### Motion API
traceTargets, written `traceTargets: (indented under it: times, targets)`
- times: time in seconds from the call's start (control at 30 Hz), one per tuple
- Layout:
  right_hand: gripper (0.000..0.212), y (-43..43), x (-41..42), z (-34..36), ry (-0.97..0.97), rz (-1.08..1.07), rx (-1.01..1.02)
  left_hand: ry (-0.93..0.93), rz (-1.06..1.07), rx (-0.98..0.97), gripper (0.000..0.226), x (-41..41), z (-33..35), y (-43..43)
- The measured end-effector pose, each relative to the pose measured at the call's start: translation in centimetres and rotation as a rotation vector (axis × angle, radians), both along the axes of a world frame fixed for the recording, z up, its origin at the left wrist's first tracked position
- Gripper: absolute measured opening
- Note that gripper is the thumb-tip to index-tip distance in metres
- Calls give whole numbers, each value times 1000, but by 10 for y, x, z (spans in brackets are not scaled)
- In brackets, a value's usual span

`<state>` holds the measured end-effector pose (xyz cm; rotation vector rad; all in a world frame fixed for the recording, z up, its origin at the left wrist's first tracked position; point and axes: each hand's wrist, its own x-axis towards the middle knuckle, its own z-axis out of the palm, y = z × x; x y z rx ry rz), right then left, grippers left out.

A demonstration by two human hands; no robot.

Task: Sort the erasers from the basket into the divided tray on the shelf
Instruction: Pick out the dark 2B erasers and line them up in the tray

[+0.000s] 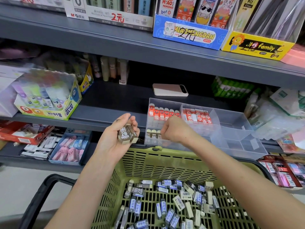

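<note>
Left hand [112, 139]: grip clamped on a bunch of brown 2B erasers [127, 134], left of the clear divided tray [234, 119] on the shelf [107, 111]. Right hand [173, 129] is curled over the tray's near-left compartment, at the standing brown row [153, 133] (can't tell whether its grip holds one). Loose erasers [165, 204] lie in the near green basket [165, 157].

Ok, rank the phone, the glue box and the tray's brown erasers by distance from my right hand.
1. Brown erasers: front left of the tray, beside the right hand.
2. Phone: on the shelf behind the tray.
3. Glue box: far left of the shelf.
</note>
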<state>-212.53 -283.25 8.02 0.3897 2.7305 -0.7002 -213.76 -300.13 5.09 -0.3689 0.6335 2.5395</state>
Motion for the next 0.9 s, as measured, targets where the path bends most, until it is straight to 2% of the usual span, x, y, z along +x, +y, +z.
traceTargets:
  times: [0.13, 0.2, 0.23, 0.27, 0.33, 0.4, 0.57, 0.63, 0.77, 0.9]
  targets:
    - [21, -4, 2, 1, -3, 23, 32, 15, -4, -20, 21, 0, 1, 0]
    - [10, -6, 3, 4, 10, 40, 56, 24, -5, -23, 20, 1, 1, 0]
    - [7, -7, 5, 8, 64, 45, 63, 27, -3, -19, 21, 2, 1, 0]
    - [17, -9, 8, 13, 150, 49, 55, 30, 2, -11, 21, 2, 1, 0]
    - [26, -14, 15, 21, 280, 45, -116, 37, 17, 14, 21, 3, 2, -1]
    - [25, -27, 27, 29, 274, 70, -355, 48, 32, 39, 20, 3, 3, -2]
    - [28, -51, 36, 28, 304, 167, -176, 108, 33, 79, 21, 6, 6, -2]
    - [28, -51, 34, 29, 271, 152, -249, 161, 34, 95, 23, 7, 8, -3]
    - [16, -51, 33, 30, 197, 88, -548, 291, -44, 103, 27, 11, 12, -5]
    - [8, -50, 31, 29, 236, 60, -580, 359, -114, 87, 27, 14, 14, -2]
